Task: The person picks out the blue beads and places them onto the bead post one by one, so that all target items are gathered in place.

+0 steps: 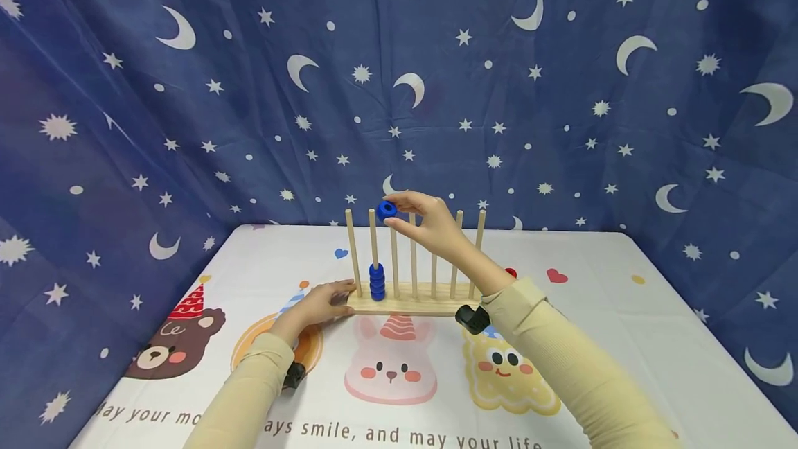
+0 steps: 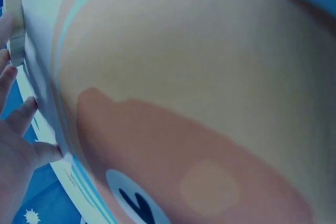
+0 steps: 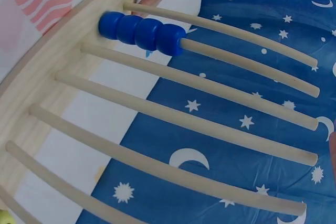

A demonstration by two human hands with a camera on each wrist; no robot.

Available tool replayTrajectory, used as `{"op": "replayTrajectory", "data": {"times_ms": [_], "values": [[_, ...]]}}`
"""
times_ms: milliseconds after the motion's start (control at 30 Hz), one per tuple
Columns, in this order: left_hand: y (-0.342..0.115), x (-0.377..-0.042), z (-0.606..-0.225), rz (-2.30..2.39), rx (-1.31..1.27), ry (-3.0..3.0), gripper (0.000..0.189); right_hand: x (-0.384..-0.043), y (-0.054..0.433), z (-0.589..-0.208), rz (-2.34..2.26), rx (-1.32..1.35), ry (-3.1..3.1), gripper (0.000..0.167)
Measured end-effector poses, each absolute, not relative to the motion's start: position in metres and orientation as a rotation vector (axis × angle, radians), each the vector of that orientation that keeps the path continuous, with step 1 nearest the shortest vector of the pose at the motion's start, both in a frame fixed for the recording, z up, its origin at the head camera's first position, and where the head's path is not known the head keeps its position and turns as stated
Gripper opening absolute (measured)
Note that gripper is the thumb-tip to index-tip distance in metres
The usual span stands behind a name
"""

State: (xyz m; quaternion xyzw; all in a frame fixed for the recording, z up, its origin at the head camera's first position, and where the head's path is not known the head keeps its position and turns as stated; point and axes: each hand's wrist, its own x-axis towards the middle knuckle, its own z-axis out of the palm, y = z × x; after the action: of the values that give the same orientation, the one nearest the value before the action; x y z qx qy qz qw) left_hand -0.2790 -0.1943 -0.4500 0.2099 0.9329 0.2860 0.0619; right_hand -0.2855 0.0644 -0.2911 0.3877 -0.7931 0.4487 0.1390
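A wooden stand [image 1: 399, 309] with a row of several upright rods lies across the table. My right hand [image 1: 433, 224] pinches a blue bead [image 1: 386, 210] between thumb and fingers, its hole facing up toward the head camera. That bead is level with the rod tops, beside the tip of the second rod [image 1: 373, 234] from the left. Low on this same rod sits a stack of blue beads [image 3: 142, 32]. My left hand [image 1: 319, 306] holds the left end of the base, thumb in front and fingers behind; its fingertips also show at the wood in the left wrist view.
A small red thing [image 1: 511, 273] peeks out behind the right forearm, mostly hidden. The white tablecloth [image 1: 592, 310] bears printed animals, hearts and lettering. A dark blue curtain [image 1: 436, 40] with moons and stars hangs behind and at the sides.
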Motion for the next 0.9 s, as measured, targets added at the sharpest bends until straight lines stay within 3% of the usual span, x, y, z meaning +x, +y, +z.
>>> {"op": "replayTrajectory", "data": {"times_ms": [600,900], "values": [[-0.193,-0.278,-0.449,0.868,0.621,2.825,0.051,-0.314,0.042,-0.287,1.399,1.045,-2.449,0.034],[-0.193,-0.278,-0.45,0.872,0.606,2.823,0.053,-0.315,0.038,-0.288,1.222,1.05,-2.558,0.037]]}}
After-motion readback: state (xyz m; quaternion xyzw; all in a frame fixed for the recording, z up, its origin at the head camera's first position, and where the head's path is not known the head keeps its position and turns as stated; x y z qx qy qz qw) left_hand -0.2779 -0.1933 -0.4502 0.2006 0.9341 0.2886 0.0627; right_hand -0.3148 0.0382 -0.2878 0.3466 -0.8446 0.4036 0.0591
